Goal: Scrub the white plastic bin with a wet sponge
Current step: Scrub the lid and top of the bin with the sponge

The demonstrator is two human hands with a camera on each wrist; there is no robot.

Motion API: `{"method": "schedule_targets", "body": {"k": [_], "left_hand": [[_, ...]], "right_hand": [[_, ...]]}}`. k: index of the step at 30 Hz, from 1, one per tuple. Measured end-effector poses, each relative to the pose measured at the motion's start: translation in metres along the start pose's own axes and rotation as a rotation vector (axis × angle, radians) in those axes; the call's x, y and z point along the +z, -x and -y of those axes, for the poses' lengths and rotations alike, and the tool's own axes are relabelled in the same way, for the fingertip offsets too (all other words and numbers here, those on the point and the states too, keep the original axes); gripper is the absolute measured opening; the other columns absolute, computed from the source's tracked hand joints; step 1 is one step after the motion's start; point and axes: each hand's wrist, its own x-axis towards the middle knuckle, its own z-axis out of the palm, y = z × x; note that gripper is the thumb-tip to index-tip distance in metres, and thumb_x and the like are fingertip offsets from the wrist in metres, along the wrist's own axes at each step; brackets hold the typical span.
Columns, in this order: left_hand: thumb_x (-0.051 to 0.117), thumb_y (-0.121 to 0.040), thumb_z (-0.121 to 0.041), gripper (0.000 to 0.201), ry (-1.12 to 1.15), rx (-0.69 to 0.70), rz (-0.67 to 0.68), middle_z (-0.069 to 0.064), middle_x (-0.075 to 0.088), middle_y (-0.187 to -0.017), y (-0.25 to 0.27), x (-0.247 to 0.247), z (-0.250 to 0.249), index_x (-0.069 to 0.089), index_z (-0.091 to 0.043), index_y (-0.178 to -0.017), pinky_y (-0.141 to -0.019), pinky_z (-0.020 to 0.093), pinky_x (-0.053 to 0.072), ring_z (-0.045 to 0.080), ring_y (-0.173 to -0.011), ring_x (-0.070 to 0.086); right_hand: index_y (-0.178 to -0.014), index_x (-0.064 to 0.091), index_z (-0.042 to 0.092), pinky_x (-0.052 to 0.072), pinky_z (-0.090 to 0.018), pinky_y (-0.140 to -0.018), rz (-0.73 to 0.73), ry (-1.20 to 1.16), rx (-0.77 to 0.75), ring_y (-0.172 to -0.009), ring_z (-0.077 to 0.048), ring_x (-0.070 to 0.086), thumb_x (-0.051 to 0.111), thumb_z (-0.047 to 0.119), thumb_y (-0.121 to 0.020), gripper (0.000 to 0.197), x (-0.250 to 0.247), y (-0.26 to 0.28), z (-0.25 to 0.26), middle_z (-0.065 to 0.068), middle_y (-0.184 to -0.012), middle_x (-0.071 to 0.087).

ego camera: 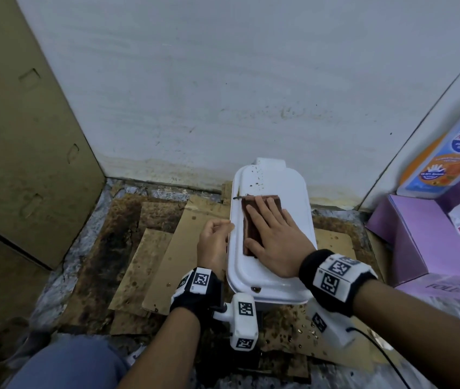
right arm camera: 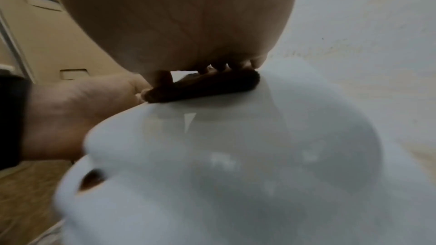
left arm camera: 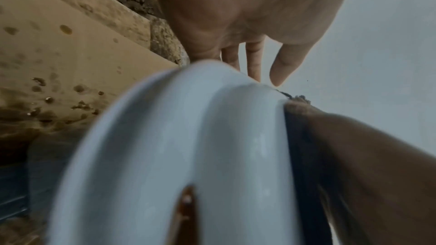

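The white plastic bin (ego camera: 273, 279) lies bottom-up on stained cardboard by the wall, with brown specks at its far end. A dark brown sponge (ego camera: 249, 220) lies flat on its top. My right hand (ego camera: 275, 234) presses down on the sponge with straight, spread fingers. In the right wrist view the palm (right arm camera: 177, 16) covers the sponge (right arm camera: 207, 85) on the wet bin (right arm camera: 235, 156). My left hand (ego camera: 213, 242) rests against the bin's left rim, fingertips touching the edge. In the left wrist view its fingers (left arm camera: 252, 59) reach fairly straight past the bin (left arm camera: 188, 137).
Wet, stained cardboard sheets (ego camera: 167, 248) cover the floor. A tall brown carton (ego camera: 21, 150) stands at the left. Purple boxes (ego camera: 419, 240) and a blue-and-orange bottle (ego camera: 448, 158) crowd the right. A white wall (ego camera: 223, 94) rises right behind the bin. My jeans-clad knee (ego camera: 68, 363) is at the bottom left.
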Motion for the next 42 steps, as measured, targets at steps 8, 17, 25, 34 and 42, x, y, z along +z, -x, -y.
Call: {"method": "schedule_targets", "body": {"k": [8,17,25,34,42], "left_hand": [[0.064,-0.093,-0.026,0.025,0.001,0.07,-0.062,-0.006,0.066,-0.105,-0.012,0.025,-0.007,0.067,-0.027,-0.117,-0.092,0.039,0.053,0.02,-0.101,0.065],[0.059,-0.094,-0.033,0.023,-0.15,0.172,-0.105,-0.002,0.068,-0.108,-0.01,0.022,0.0,0.067,-0.036,-0.115,-0.088,0.042,0.056,0.018,-0.097,0.066],[0.058,-0.095,-0.026,0.032,-0.168,0.175,-0.133,-0.008,0.067,-0.123,-0.009,0.022,0.003,0.068,-0.03,-0.125,-0.094,0.035,0.053,0.013,-0.108,0.063],[0.059,-0.094,-0.025,0.03,-0.109,0.147,-0.134,-0.014,0.07,-0.103,-0.011,0.021,0.006,0.069,-0.033,-0.121,-0.083,0.031,0.056,0.013,-0.096,0.067],[0.059,-0.093,-0.028,0.03,-0.13,0.135,-0.134,-0.011,0.071,-0.115,-0.007,0.021,0.004,0.069,-0.033,-0.121,-0.094,0.042,0.055,0.015,-0.104,0.066]], "right_hand": [[-0.154,-0.006,0.023,-0.001,-0.043,-0.121,0.06,0.001,0.053,-0.149,-0.021,-0.014,0.029,0.048,-0.099,0.07,-0.032,-0.061,-0.02,-0.002,-0.161,-0.017],[-0.153,-0.011,0.023,-0.005,-0.041,-0.121,0.045,0.037,-0.052,-0.146,-0.02,-0.022,0.021,0.046,-0.102,0.065,-0.016,-0.024,-0.018,0.0,-0.159,-0.023],[-0.154,-0.007,0.025,-0.002,-0.042,-0.121,0.038,0.017,0.022,-0.149,-0.02,-0.015,0.025,0.045,-0.101,0.065,-0.032,-0.074,-0.023,0.0,-0.161,-0.017],[-0.153,-0.009,0.022,-0.002,-0.042,-0.121,0.033,0.011,0.042,-0.148,-0.021,-0.018,0.023,0.047,-0.101,0.065,-0.03,-0.065,-0.031,-0.002,-0.16,-0.021],[-0.153,-0.009,0.025,-0.003,-0.042,-0.121,0.06,0.037,0.043,-0.148,-0.019,-0.017,0.025,0.051,-0.1,0.069,-0.033,-0.067,-0.03,-0.001,-0.16,-0.02]]}}
